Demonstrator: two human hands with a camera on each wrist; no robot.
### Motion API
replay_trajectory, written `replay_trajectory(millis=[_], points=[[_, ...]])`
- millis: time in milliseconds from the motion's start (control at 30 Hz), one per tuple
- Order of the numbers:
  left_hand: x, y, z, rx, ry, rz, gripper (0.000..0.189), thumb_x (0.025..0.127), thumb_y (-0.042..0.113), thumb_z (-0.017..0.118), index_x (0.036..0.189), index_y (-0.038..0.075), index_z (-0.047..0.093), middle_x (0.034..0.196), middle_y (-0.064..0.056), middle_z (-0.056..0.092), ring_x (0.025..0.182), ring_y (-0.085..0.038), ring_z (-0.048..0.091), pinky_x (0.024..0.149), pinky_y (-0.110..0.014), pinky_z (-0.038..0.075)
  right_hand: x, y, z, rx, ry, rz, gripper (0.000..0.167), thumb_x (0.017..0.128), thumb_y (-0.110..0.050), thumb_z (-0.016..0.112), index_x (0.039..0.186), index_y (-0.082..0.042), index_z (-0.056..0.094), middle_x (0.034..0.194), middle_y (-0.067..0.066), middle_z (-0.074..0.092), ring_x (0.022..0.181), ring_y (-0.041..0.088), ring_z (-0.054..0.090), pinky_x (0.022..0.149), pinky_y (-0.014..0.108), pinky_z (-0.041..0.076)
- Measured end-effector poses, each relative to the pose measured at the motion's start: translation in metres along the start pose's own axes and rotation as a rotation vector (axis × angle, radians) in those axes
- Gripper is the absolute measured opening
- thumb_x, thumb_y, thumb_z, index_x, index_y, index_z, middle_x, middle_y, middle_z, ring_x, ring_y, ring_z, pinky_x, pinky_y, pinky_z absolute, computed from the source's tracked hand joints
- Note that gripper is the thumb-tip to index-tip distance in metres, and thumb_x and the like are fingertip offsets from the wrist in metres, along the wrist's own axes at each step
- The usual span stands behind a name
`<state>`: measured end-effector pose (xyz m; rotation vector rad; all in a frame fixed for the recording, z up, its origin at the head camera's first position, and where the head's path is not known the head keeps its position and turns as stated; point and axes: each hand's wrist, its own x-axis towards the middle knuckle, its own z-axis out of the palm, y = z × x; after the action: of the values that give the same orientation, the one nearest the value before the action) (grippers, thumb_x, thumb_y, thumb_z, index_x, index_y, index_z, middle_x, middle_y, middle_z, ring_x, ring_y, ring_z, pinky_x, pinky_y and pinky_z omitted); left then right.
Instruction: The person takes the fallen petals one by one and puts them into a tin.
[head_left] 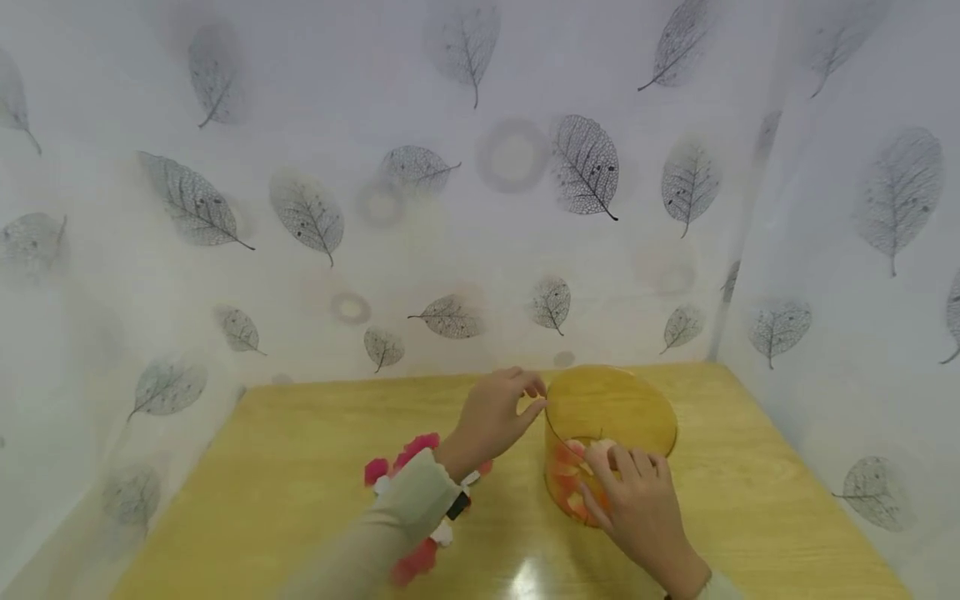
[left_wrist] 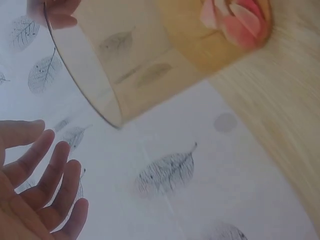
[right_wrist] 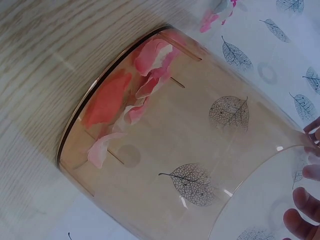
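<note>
A clear amber container [head_left: 562, 492] stands on the wooden table, with pink, red and white petals [right_wrist: 107, 100] near its base. My right hand [head_left: 637, 500] holds its near rim, the thumb and fingers at the edge; part of that hand is cut off in the right wrist view. Beside the container's left rim is my left hand [head_left: 491, 417]. In the left wrist view its fingers [left_wrist: 62, 180] are loosely bent, with nothing between them and a gap to the rim. More loose petals [head_left: 416, 446], magenta, white and red, lie on the table around and under the left forearm.
The pale wooden table [head_left: 285, 467] reaches back to a white covering [head_left: 487, 250] printed with grey leaves. This covering also rises at the left and right sides. A dark band [head_left: 457, 505] circles the left wrist.
</note>
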<state>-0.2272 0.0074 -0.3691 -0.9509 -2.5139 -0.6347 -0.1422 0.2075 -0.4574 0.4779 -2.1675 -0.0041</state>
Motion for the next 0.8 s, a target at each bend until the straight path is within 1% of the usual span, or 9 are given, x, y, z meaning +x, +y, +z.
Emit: replay_trajectory(millis=[133,233,333,433,500,567,667,767,800], points=[[-0.009,-0.022,-0.008,0.017,0.009,-0.027,0.011,0.087,0.028,0.067,0.093,0.019,0.066,0.087,0.004,0.068,0.079,-0.009,0.062,0.067,-0.024,0.050,0.003,0.002,0.000,0.001,-0.003,0.003,0.054,0.097,-0.052,0.024,0.102,-0.013,0.060,0.078,0.005,0.050,0.066,0.023,0.049,0.065,0.041,0.040],[-0.016,-0.040,-0.007,0.018,-0.031,-0.067,0.010,0.088,0.027,0.066,0.093,0.018,0.066,0.087,0.004,0.067,0.079,-0.009,0.062,0.067,-0.025,0.050,0.004,0.004,-0.001,-0.001,-0.004,0.000,0.053,0.097,-0.052,0.026,0.103,-0.013,0.060,0.077,0.006,0.050,0.066,0.024,0.049,0.065,0.042,0.041],[-0.024,-0.058,0.001,0.040,-0.138,-0.100,0.010,0.087,0.025,0.066,0.095,0.018,0.066,0.089,0.004,0.067,0.081,-0.010,0.062,0.069,-0.026,0.050,0.006,0.005,-0.001,0.003,0.000,-0.002,0.051,0.096,-0.052,0.028,0.102,-0.012,0.060,0.077,0.006,0.050,0.067,0.025,0.049,0.065,0.043,0.041],[-0.032,-0.074,0.014,0.074,-0.313,-0.095,0.015,0.086,0.022,0.068,0.100,0.016,0.065,0.094,0.000,0.066,0.084,-0.014,0.062,0.072,-0.029,0.051,0.007,0.005,-0.002,0.019,0.024,-0.009,0.050,0.096,-0.051,0.029,0.101,-0.012,0.060,0.077,0.006,0.050,0.066,0.026,0.048,0.064,0.043,0.040],[-0.037,-0.083,0.024,0.093,-0.430,-0.072,0.018,0.086,0.020,0.069,0.103,0.015,0.066,0.098,-0.003,0.065,0.086,-0.016,0.061,0.075,-0.029,0.051,0.008,0.004,-0.002,0.033,0.044,-0.015,0.050,0.096,-0.050,0.029,0.100,-0.011,0.060,0.076,0.006,0.050,0.065,0.025,0.047,0.062,0.043,0.039],[-0.040,-0.089,0.034,0.111,-0.527,-0.042,0.020,0.086,0.018,0.068,0.105,0.014,0.067,0.100,-0.004,0.065,0.088,-0.017,0.061,0.077,-0.029,0.052,0.008,0.003,-0.002,0.043,0.048,-0.017,0.049,0.096,-0.050,0.030,0.099,-0.011,0.060,0.075,0.007,0.049,0.065,0.026,0.047,0.062,0.043,0.038],[-0.044,-0.096,0.048,0.168,-0.601,0.014,0.017,0.086,0.016,0.068,0.102,0.015,0.070,0.097,-0.001,0.065,0.085,-0.015,0.061,0.076,-0.027,0.052,0.006,0.002,-0.002,0.041,0.023,-0.010,0.049,0.096,-0.050,0.030,0.100,-0.011,0.059,0.076,0.007,0.050,0.066,0.025,0.048,0.063,0.042,0.039],[-0.046,-0.099,0.060,0.218,-0.617,0.052,0.015,0.082,0.014,0.070,0.096,0.017,0.072,0.090,0.001,0.065,0.078,-0.012,0.061,0.072,-0.024,0.052,0.004,0.001,-0.002,0.032,-0.014,-0.001,0.049,0.096,-0.051,0.029,0.101,-0.012,0.059,0.076,0.006,0.050,0.067,0.024,0.049,0.065,0.042,0.039],[-0.047,-0.100,0.063,0.228,-0.623,0.052,0.015,0.082,0.014,0.071,0.096,0.017,0.072,0.088,0.002,0.065,0.076,-0.012,0.061,0.071,-0.023,0.051,0.003,0.001,-0.002,0.033,-0.020,0.000,0.050,0.096,-0.051,0.029,0.102,-0.013,0.059,0.076,0.005,0.050,0.067,0.024,0.049,0.065,0.042,0.039]])
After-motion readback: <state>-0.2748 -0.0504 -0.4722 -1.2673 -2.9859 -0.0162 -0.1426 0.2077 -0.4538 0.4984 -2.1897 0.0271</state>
